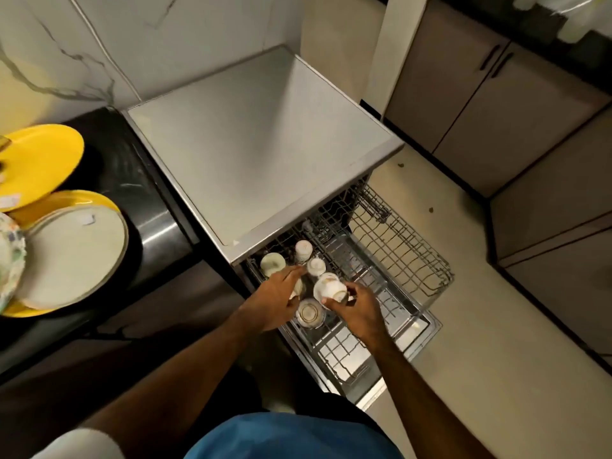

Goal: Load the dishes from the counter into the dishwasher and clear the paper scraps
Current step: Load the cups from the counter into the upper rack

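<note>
Fingers [350, 290] of your right hand [357, 309] are curled round a white cup [329, 289] and hold it just above the rack [359, 260] of the open dishwasher [258, 150]. The cup lies tipped on its side. Its long axis runs roughly left to right, mouth toward your left hand [278, 296] and base tucked against your right palm.

That tilt is the relation to watch. The mouth probably has to roll down before the cup goes in, so I'd expect a wrist turn, not a straight drop.

The open slot seems to be right under the cup, between the small cup [316, 266] farther from you and the near cup [310, 313] closer to you. Both almost touch it in this view.

Your left hand reaches in beside it, fingers stretched toward the far cups [303, 250]. One more cup peeks out beneath that palm (can't tell whether the hand grips it or just rests on it). The right hand is plainly the one that places this cup.

Left on the bench [142, 180]:
- stacked plates [73, 250]
- small paper scraps [88, 220] lying on them

My estimate is cups nearly done, plates and scraps untouched.
</note>
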Available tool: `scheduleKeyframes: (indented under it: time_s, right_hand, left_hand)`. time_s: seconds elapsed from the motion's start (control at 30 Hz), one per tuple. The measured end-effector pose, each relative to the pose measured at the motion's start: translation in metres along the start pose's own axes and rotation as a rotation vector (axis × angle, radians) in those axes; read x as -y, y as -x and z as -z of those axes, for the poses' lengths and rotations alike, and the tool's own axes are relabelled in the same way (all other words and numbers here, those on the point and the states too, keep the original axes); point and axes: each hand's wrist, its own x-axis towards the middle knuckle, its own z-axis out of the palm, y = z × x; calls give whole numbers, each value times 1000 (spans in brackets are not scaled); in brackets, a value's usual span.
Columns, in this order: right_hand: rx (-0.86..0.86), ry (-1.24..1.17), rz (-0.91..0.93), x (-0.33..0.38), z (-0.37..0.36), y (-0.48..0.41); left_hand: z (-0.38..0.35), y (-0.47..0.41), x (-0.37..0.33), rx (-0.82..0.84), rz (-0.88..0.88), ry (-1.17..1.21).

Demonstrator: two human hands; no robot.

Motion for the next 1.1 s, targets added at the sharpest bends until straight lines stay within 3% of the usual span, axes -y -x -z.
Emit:
scheduleKeyframes:
  time_s: [0.23,0.47,0.7,1.1]
  right_hand:
    - [20,344,47,-44,-24,-21]
    - [147,636,131,-84,-58,-24]
    - [167,647,-110,-101,-88,-31]
    - [163,563,-136,-127,-123,-53]
  left_hand:
    - [-12,-8,19,80,-57,-344]
    - [-35,-7,27,40,26,-347]
    - [-47,-2,35,50,73,-349]
    - [-53,7,55,67,130,-309]
